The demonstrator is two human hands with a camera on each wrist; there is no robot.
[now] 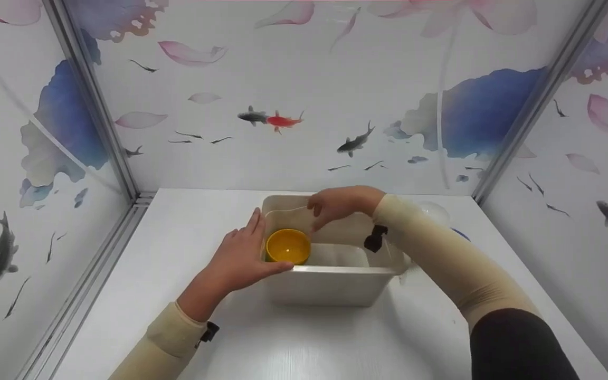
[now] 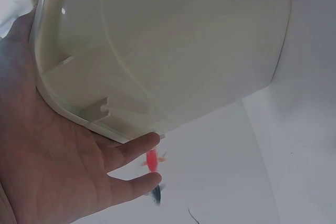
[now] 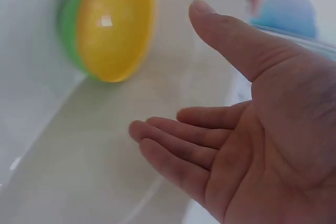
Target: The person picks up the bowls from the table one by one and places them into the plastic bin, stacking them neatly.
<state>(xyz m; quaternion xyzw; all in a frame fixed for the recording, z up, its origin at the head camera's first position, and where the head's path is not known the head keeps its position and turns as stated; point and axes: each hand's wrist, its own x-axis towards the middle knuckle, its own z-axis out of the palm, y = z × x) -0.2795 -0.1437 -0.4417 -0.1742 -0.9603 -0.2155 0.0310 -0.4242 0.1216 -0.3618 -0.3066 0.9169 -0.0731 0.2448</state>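
Yellow glossy interior, green exterior: one round bowl (image 1: 288,248), mouth upward, located inside the left end of an off-white bin (image 1: 330,289). A small bright reflection shows on its inner surface. Left hand (image 1: 240,258): spread against the bin's left end, thumb lying along the near rim. Right hand (image 1: 335,205): above the bin's interior near the bowl, thumb apart from extended fingers, grasping nothing. The bin stands on a white tabletop (image 1: 193,221); a clear round item (image 1: 434,212) beyond the right forearm is partly hidden. White wall panels (image 1: 309,68) carry printed fish, pink petals and blue patches; grey posts (image 1: 93,100) mark the corners.
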